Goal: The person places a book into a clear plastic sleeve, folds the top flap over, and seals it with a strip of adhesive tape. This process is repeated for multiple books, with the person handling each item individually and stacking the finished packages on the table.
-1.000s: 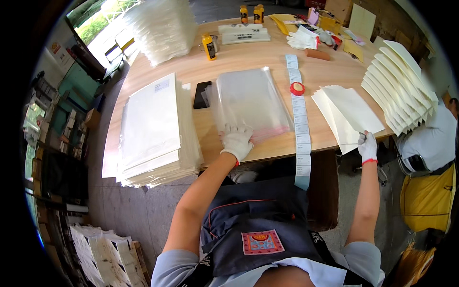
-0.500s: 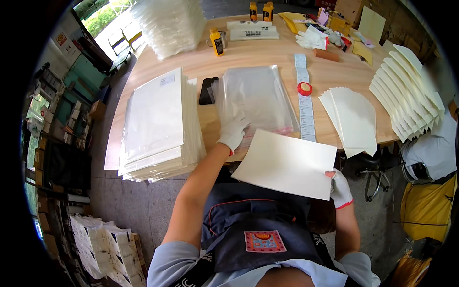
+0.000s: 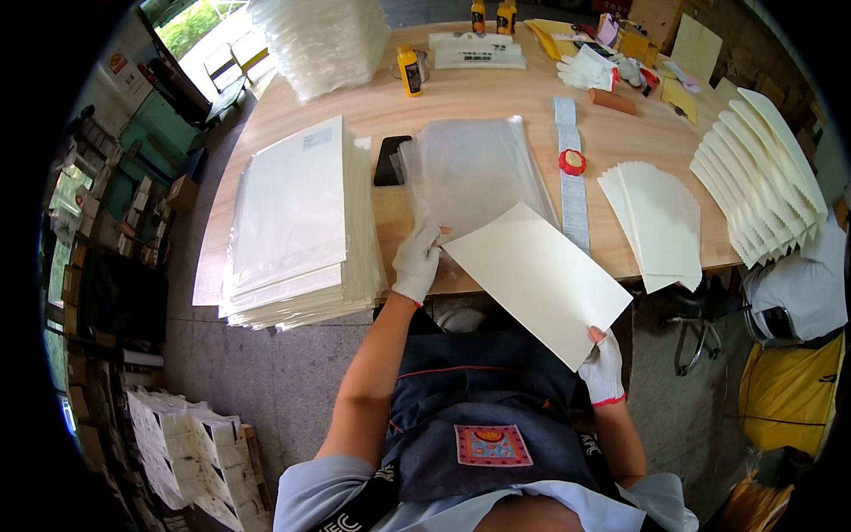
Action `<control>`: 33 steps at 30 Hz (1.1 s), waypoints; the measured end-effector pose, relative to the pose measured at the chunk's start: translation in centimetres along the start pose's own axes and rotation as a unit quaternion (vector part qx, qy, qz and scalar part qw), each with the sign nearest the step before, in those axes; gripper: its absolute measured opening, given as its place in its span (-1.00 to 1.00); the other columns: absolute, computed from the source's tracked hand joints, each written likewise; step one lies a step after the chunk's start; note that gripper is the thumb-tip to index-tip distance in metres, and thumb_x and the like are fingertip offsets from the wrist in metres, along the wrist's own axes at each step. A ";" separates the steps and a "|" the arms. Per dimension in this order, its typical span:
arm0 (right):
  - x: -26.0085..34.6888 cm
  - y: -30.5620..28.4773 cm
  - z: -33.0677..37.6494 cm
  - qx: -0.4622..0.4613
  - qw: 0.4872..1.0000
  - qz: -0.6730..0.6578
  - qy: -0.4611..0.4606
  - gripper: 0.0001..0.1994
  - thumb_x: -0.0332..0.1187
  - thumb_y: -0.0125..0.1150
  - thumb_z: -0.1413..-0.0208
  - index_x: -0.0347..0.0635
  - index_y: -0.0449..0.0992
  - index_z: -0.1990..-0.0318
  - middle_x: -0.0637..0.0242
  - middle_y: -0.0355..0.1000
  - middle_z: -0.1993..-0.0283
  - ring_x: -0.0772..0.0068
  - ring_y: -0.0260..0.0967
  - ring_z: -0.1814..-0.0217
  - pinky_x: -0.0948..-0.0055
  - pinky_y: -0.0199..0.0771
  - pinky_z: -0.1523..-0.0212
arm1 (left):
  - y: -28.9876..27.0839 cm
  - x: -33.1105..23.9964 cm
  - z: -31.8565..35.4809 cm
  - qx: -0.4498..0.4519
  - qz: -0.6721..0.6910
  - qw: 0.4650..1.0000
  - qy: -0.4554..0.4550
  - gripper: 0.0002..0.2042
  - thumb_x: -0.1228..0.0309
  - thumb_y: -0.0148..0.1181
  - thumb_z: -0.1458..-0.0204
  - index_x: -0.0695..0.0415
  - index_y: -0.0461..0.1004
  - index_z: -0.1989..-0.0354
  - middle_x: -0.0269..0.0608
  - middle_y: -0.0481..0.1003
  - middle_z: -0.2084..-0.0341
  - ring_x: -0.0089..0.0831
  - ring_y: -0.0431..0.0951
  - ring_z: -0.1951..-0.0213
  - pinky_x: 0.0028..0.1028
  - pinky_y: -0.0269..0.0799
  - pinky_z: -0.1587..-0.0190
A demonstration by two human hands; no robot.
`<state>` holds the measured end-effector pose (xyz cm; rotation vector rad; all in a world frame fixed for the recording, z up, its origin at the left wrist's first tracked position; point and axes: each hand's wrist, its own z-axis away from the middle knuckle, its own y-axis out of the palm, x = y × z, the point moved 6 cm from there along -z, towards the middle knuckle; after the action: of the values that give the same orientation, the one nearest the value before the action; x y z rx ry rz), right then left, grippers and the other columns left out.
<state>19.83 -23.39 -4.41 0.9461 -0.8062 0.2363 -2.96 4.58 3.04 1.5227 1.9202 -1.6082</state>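
Observation:
My right hand, in a white glove with bare fingertips, grips the lower right edge of a cream-white card sheet. The sheet hangs tilted over the table's front edge. My left hand, gloved alike, is closed at the near left corner of a stack of clear plastic bags. Its fingertips meet beside the sheet's left corner; what is between them I cannot make out. The sheet covers the near right part of the bag stack. On the left lies a pile of bagged white sheets, the top one with a label.
A black phone lies between the pile and the bags. To the right are a label strip under a red round object, fanned card sheets and a taller card stack. A yellow bottle stands farther back.
The card sheet has turned, its left corner now raised toward the bags. My left hand has drawn back slightly, off the bag stack's surface. My right hand has moved left and down.

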 end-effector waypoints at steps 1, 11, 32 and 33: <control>0.1 0.1 0.1 -0.005 1.000 0.002 -0.004 -0.63 -0.45 -0.02 -0.04 -0.39 0.24 -0.02 0.12 0.36 0.06 0.31 0.38 0.09 0.41 0.41 0.14 | 0.0 -0.1 0.6 0.001 0.004 1.000 -0.005 -0.76 0.64 -0.07 0.14 0.08 0.47 0.34 -0.17 0.44 0.43 -0.22 0.44 0.36 -0.35 0.33 0.34; -1.2 5.3 3.9 0.001 0.998 0.034 0.059 -0.85 -0.34 -0.03 -0.16 -0.15 0.32 0.16 0.49 0.27 0.49 0.69 0.17 0.61 0.66 0.11 0.63 | 4.3 -3.5 5.3 -0.271 0.510 0.789 -0.210 -0.71 0.68 0.03 0.11 0.19 0.33 0.16 -0.11 0.39 0.19 -0.41 0.46 0.21 -0.49 0.43 0.26; -8.9 9.6 -4.7 0.073 0.973 0.102 0.194 -0.73 -0.39 -0.20 -0.18 -0.28 0.28 0.01 0.16 0.41 0.29 0.31 0.43 0.38 0.40 0.50 0.33 | 9.0 1.4 16.4 0.118 0.563 0.659 -0.484 -0.79 0.41 -0.05 -0.10 0.20 0.34 0.12 -0.16 0.48 0.30 -0.43 0.51 0.39 -0.51 0.49 0.39; -8.7 10.7 -4.3 0.116 0.952 0.213 0.187 -0.75 -0.39 -0.20 -0.18 -0.27 0.31 0.05 0.19 0.41 0.35 0.34 0.42 0.43 0.43 0.47 0.39 | 8.0 1.8 16.8 0.097 0.552 0.675 -0.480 -0.79 0.40 -0.04 -0.10 0.19 0.34 0.12 -0.16 0.47 0.30 -0.42 0.52 0.38 -0.51 0.49 0.39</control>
<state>10.55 -12.32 -5.21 0.8989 -0.6283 0.8770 -4.63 -9.19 -9.42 1.0424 0.1178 -1.4202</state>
